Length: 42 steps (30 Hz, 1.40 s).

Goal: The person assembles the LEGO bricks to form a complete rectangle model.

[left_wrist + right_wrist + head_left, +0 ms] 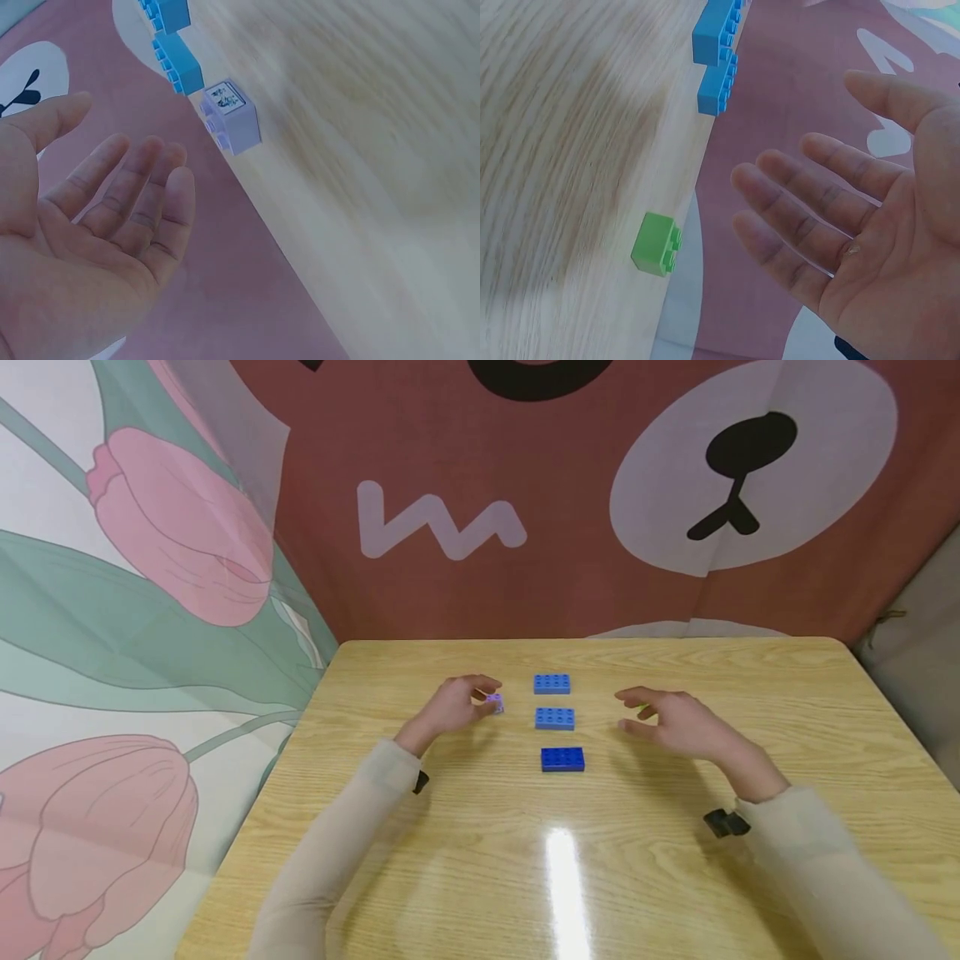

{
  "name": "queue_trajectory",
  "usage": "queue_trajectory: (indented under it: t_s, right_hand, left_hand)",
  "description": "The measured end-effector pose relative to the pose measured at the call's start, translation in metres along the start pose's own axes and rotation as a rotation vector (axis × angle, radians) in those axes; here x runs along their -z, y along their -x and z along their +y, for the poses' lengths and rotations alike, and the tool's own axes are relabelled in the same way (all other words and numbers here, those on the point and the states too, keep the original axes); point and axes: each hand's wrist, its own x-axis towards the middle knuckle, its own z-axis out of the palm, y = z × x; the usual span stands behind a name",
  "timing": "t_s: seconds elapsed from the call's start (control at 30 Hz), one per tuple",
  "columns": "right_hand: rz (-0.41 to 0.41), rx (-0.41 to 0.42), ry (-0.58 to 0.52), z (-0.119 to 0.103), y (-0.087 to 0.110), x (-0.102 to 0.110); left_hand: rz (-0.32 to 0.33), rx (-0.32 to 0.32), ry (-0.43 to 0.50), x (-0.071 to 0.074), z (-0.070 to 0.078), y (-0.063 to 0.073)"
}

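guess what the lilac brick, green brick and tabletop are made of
Lilac toy brick: probably smooth molded plastic, from crisp edges and studs. Green toy brick: likely satin plastic, evenly coloured, studded. Tabletop: glossy wood or laminate, showing grain and reflected light.

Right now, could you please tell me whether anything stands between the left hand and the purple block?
Nothing visible stands between the left hand and the purple block; the middle blue block lies on its far side.
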Motion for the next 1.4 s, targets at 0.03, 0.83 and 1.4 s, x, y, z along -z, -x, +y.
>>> queue_trajectory:
  t_s: [0.03,0.83,1.4]
  right_hand:
    - [0.001,0.002,0.000,0.000,0.000,-0.001]
    - [-0.027,0.035,-0.039,-0.004,-0.004,-0.015]
    - [-0.076,0.016,-0.107,-0.006,-0.008,-0.027]
  left_hand:
    - [0.002,-0.003,0.001,-0.001,0.001,0.000]
    - [0.029,-0.033,0.055,-0.022,0.011,-0.009]
    - [-0.023,-0.029,0.056,-0.035,0.016,-0.016]
